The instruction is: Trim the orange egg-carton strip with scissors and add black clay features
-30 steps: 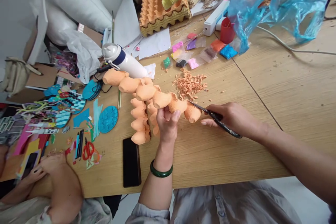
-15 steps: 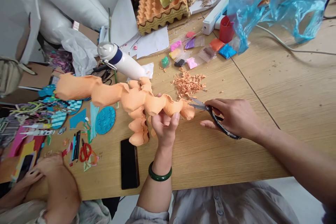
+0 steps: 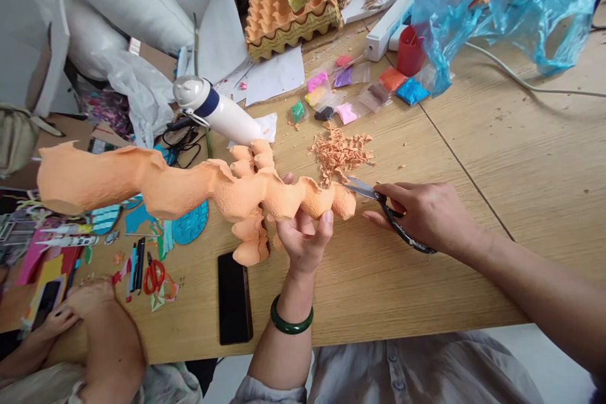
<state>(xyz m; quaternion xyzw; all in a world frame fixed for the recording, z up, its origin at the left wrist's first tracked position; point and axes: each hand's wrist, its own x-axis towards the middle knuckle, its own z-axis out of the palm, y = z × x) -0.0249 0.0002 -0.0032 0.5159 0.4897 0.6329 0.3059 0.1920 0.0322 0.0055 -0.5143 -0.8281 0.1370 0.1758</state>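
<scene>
A long orange strip of egg-carton cups (image 3: 237, 192) stretches across the view, raised over the table. My left hand (image 3: 305, 240) grips it from below near its right end. My right hand (image 3: 426, 214) is closed around black-handled scissors (image 3: 392, 221), whose blades touch or nearly touch the rim of the rightmost cup. Just behind that end lies a pile of orange scraps (image 3: 338, 151). More orange cup strips (image 3: 250, 243) lie on the table, partly hidden under the held one.
A black phone (image 3: 234, 300) lies left of my left forearm. Behind are a white bottle (image 3: 227, 113), clay packets (image 3: 346, 113), a red cup (image 3: 409, 52) and egg trays (image 3: 293, 12). Another person's arms (image 3: 104, 315) rest at the lower left, near red scissors (image 3: 154, 274).
The held strip's left end has swung nearer and extends further left. My left hand has shifted slightly right; my right hand and the scissors have moved slightly right.
</scene>
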